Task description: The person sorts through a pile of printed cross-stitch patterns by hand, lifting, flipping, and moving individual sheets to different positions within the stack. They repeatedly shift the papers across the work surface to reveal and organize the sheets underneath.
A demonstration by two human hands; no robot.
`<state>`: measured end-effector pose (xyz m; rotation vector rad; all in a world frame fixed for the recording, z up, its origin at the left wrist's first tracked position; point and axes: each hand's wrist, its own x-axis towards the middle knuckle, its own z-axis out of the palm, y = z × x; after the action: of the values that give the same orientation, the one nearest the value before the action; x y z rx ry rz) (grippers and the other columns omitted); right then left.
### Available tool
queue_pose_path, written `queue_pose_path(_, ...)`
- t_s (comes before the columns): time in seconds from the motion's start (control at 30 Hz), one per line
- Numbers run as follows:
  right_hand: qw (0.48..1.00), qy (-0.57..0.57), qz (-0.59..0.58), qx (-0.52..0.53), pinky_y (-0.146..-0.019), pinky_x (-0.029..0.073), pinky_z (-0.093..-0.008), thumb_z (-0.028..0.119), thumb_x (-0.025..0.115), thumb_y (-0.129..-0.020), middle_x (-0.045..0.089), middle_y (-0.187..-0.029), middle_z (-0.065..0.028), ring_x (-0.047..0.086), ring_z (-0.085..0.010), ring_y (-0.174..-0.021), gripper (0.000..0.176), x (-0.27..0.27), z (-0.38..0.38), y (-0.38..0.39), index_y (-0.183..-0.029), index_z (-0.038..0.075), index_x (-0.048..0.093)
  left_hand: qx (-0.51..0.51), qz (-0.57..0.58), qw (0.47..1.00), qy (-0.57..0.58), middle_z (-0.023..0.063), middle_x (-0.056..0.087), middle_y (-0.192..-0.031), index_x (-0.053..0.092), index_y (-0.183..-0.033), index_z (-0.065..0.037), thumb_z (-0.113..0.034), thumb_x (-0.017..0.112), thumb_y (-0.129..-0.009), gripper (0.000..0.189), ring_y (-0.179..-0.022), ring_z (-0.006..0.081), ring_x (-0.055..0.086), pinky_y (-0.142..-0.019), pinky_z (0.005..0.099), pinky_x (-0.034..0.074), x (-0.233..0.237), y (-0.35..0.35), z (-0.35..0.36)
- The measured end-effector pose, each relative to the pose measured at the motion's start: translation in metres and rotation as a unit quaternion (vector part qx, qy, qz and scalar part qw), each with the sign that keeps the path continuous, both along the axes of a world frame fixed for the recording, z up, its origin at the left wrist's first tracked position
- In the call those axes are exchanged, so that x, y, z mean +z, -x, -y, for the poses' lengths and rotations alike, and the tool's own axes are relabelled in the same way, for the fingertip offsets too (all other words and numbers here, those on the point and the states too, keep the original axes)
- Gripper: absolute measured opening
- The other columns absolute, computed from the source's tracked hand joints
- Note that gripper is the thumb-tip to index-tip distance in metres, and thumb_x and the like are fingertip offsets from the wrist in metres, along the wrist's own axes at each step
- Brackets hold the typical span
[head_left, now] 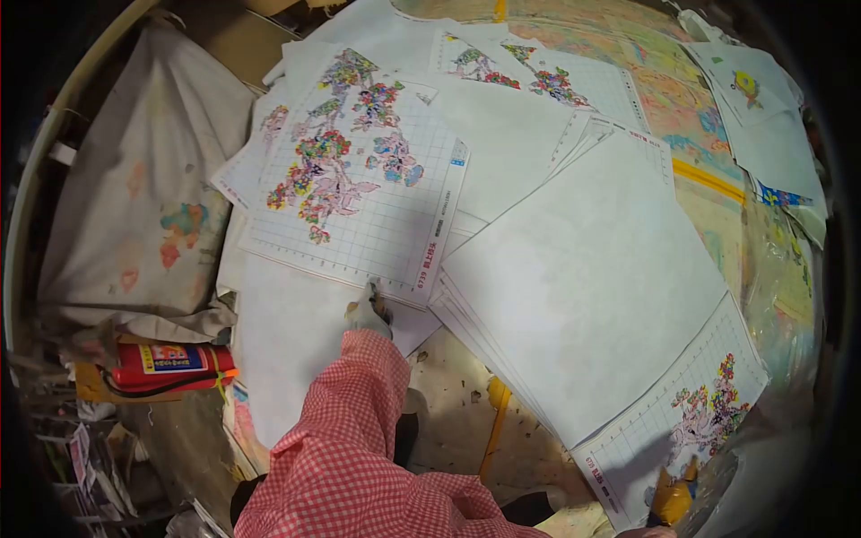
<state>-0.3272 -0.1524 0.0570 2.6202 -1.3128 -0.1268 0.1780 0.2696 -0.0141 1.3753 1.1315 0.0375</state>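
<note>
My left hand [369, 312], in a stained pale glove below a red-checked sleeve, is closed at the lower edge of a printed sheet [359, 238]. That sheet bears a grid, coloured flowers and red lettering, and lies on other paper. At the lower right, my right hand [673, 500], in a yellow-stained glove, is closed at the bottom edge of another printed sheet [641, 448] with a similar flower picture. Its fingertips show on the print; the rest is partly cut off. Large blank white sheets [592, 287] overlap this print, lying fanned between my hands.
More flower-printed sheets [596, 85] lie at the back. A paint-stained cloth [143, 188] hangs at the left, above a red fire extinguisher [170, 366]. Colour-smeared plastic [708, 108] covers the surface at the right. My shoes show between the papers below.
</note>
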Motion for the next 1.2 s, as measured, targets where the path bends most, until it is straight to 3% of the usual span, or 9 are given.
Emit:
queue_pose_path(0.17,0.939,-0.265,-0.03,0.22,-0.077,0.045,-0.0399,0.036,0.071,-0.059,0.055,-0.105,-0.0209,0.055,-0.0336,-0.093,0.075,-0.012,-0.076,-0.044,-0.119,0.0,0.044,-0.002,0.137,0.945,0.298,0.009,0.06,-0.073,0.059,-0.089,-0.002,-0.035,0.053,-0.082,0.034,-0.06,0.0185,0.058,-0.05,0.0342,0.046,0.021,-0.032,0.013)
queue_pose_path(0.37,0.901,-0.389,0.032,0.189,-0.069,0.045,-0.0415,0.044,0.071,-0.058,0.056,-0.1,-0.0221,0.056,-0.0364,-0.084,0.08,0.051,-0.093,-0.16,-0.118,-0.001,0.043,-0.44,0.101,0.883,-0.129,0.0069,0.057,-0.06,0.059,-0.08,-0.001,-0.032,0.051,-0.083,0.032,-0.043,0.0166,0.052,-0.042,0.0296,0.043,0.166,-0.035,0.024)
queue_pose_path(0.43,0.891,-0.28,0.145,0.325,-0.073,0.045,-0.0412,0.036,0.073,-0.061,0.051,-0.111,-0.0253,0.053,-0.0396,-0.093,0.081,0.077,-0.102,-0.206,-0.122,-0.004,0.038,-0.56,0.235,0.766,-0.209,0.0059,0.058,-0.066,0.059,-0.086,-0.005,-0.03,0.051,-0.083,0.026,-0.044,0.0178,0.052,-0.044,0.0297,0.043,0.178,-0.017,0.041)
queue_pose_path(0.53,0.796,-0.315,0.326,0.401,-0.078,0.044,-0.0402,0.026,0.074,-0.06,0.044,-0.12,-0.0237,0.051,-0.0369,-0.098,0.085,0.134,-0.118,-0.29,-0.127,-0.002,0.032,-0.724,0.357,0.409,-0.426,0.0048,0.058,-0.082,0.058,-0.095,-0.012,-0.028,0.052,-0.082,0.021,-0.061,0.0221,0.056,-0.053,0.034,0.045,0.215,0.037,0.083)
queue_pose_path(0.6,0.761,-0.436,0.344,0.336,-0.08,0.044,-0.0368,0.021,0.072,-0.063,0.046,-0.119,-0.0219,0.051,-0.035,-0.099,0.078,0.166,-0.132,-0.317,-0.127,-0.002,0.033,-0.693,0.521,0.338,-0.366,0.0074,0.058,-0.092,0.058,-0.097,-0.01,-0.025,0.055,-0.081,0.022,-0.078,0.0245,0.056,-0.067,0.0383,0.045,0.241,0.069,0.101)
queue_pose_path(0.77,0.662,-0.505,0.324,0.449,-0.069,0.045,-0.0336,0.016,0.064,-0.068,0.057,-0.096,-0.0153,0.055,-0.0282,-0.08,0.04,0.16,-0.115,-0.324,-0.106,0.002,0.057,-0.81,0.448,0.332,-0.181,0.0133,0.054,-0.104,0.053,-0.108,-0.005,-0.018,0.069,-0.069,0.044,-0.1,0.027,0.05,-0.087,0.0374,0.038,0.3,0.059,0.076)
queue_pose_path(0.9,0.686,-0.499,0.369,0.381,-0.072,0.044,-0.0339,0.021,0.061,-0.077,0.061,-0.09,-0.014,0.058,-0.0268,-0.08,0.026,0.166,-0.085,-0.267,-0.092,0.0,0.062,-0.597,0.321,0.632,-0.375,0.011,0.054,-0.113,0.058,-0.104,-0.004,-0.027,0.064,-0.073,0.039,-0.106,0.0265,0.049,-0.093,0.0356,0.036,0.262,0.006,-0.017)
queue_pose_path(0.97,0.691,-0.514,0.42,0.285,-0.074,0.045,-0.0361,0.021,0.06,-0.079,0.059,-0.09,-0.0154,0.058,-0.0278,-0.081,0.023,0.18,-0.081,-0.229,-0.087,-0.001,0.062,-0.615,0.26,0.347,-0.659,0.0113,0.055,-0.11,0.057,-0.099,-0.005,-0.027,0.059,-0.077,0.031,-0.104,0.0259,0.05,-0.092,0.0353,0.037,0.212,-0.059,-0.073)
queue_pose_path(1.2,0.564,-0.474,0.674,0.066,-0.085,0.042,-0.0283,0.022,0.042,-0.087,0.053,-0.107,-0.015,0.054,-0.0215,-0.094,0.035,0.23,0.001,-0.074,-0.116,0.002,0.046,-0.753,0.45,0.424,-0.225,0.0105,0.056,-0.105,0.055,-0.11,-0.012,-0.018,0.055,-0.075,0.036,-0.106,0.0271,0.048,-0.097,0.035,0.032,0.118,-0.025,0.072)
